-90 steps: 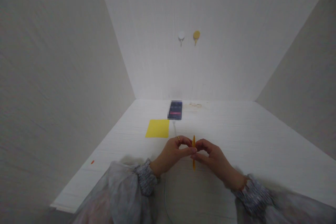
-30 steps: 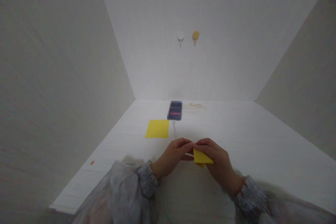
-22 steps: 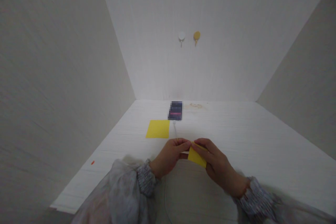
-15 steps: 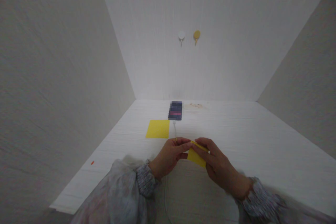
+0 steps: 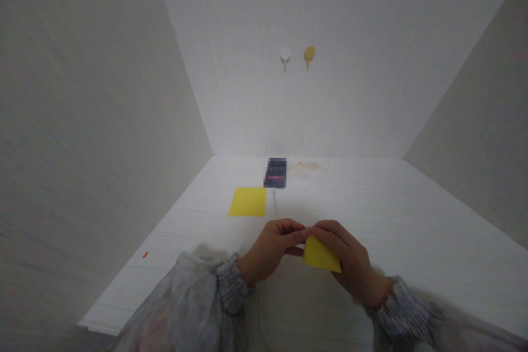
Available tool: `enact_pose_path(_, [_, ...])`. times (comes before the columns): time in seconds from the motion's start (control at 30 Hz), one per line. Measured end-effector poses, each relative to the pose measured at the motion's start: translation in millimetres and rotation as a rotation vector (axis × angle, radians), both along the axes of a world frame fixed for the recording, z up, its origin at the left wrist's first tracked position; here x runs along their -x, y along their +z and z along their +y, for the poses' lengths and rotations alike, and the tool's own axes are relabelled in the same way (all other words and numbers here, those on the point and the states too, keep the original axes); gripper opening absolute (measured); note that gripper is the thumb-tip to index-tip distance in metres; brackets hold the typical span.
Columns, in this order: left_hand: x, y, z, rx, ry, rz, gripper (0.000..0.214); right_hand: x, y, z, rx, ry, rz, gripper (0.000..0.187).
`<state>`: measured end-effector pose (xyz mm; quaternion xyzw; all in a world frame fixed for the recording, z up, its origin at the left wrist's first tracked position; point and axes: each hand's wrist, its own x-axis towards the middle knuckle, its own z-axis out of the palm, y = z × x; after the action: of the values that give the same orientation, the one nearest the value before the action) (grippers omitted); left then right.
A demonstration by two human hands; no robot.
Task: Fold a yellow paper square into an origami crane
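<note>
A small folded yellow paper point(image 5: 320, 254) is held just above the white table point(image 5: 412, 220), in front of me. My right hand point(image 5: 348, 256) wraps its fingers round the paper from behind. My left hand point(image 5: 275, 245), with a ring on one finger, pinches the paper's upper left corner with fingertips pressed together. Both hands meet at that corner. A second, flat yellow paper square point(image 5: 248, 201) lies on the table beyond my left hand, untouched.
A dark phone-like item point(image 5: 276, 172) lies near the back wall, with a thin white cable point(image 5: 274, 201) running toward me. Two round hooks, white point(image 5: 285, 57) and yellow point(image 5: 309, 54), hang on the wall. A tiny orange scrap point(image 5: 145, 254) lies at the left. Walls close in on three sides.
The paper was edge-on between my fingertips three seconds ago; now its flat yellow face shows. Over the last second my hands turned it slightly and shifted a little lower.
</note>
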<state>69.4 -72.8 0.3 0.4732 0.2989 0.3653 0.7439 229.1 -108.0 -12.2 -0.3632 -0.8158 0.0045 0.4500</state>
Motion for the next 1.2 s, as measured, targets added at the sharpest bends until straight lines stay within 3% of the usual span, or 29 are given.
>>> enact_pose_path(0.33, [0,1.7,-1,0.057,0.006,-0.007,0.023,4,-0.5,5,0.021,-0.099,0.062,0.019])
enact_pose_path(0.7, [-3,0.9,-3,0.090,0.047,-0.003,0.022,9,-2.2,2,0.017,-0.075,0.111,0.014])
enact_pose_path(0.9, [-2,2.1,0,0.058,0.079,-0.012,0.023,7,5.5,2,0.216,0.042,0.246,0.022])
enact_pose_path(1.07, [-3,7.1,2,-0.059,0.216,0.036,0.025,4,7.2,6,0.512,0.098,0.454,0.024])
enact_pose_path(1.2, [-2,11.9,2,-0.143,0.293,0.108,0.024,10,8.9,11,0.644,0.124,0.574,0.032])
